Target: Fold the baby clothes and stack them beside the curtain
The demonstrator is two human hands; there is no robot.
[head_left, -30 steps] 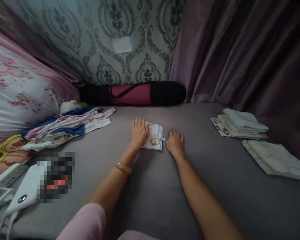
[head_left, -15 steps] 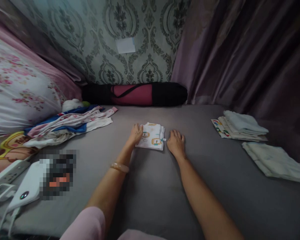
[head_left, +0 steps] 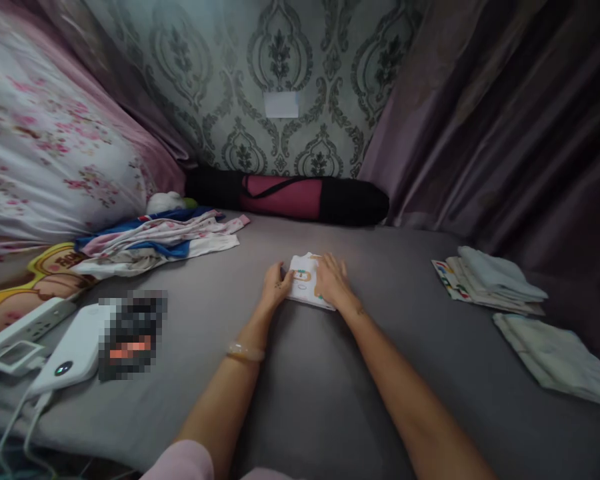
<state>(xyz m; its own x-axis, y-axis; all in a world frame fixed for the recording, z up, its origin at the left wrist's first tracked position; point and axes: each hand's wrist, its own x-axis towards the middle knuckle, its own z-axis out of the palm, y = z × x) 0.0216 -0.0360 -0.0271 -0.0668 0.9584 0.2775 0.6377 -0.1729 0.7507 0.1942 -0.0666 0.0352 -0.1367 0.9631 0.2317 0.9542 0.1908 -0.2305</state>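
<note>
A small white folded garment (head_left: 303, 285) with an orange and green animal print lies flat on the grey sheet in front of me. At its left edge is my left hand (head_left: 276, 287), the thumb over the cloth and the fingers curled by the side, partly hidden. My right hand (head_left: 335, 281) rests on the right part of the garment with its fingers stretched out, covering some of the print.
Folded cloths (head_left: 500, 277) are stacked at the right, with another folded cloth (head_left: 555, 357) nearer. Loose clothes (head_left: 165, 240) lie at left, near a power strip (head_left: 35, 327) and a white power bank (head_left: 75, 353) with cables. A black-and-red long bag (head_left: 285, 197) lies along the wall.
My right hand has moved left from the sheet onto the garment. The left hand's thumb now lies over the garment's left edge. The camera view has shifted slightly.
</note>
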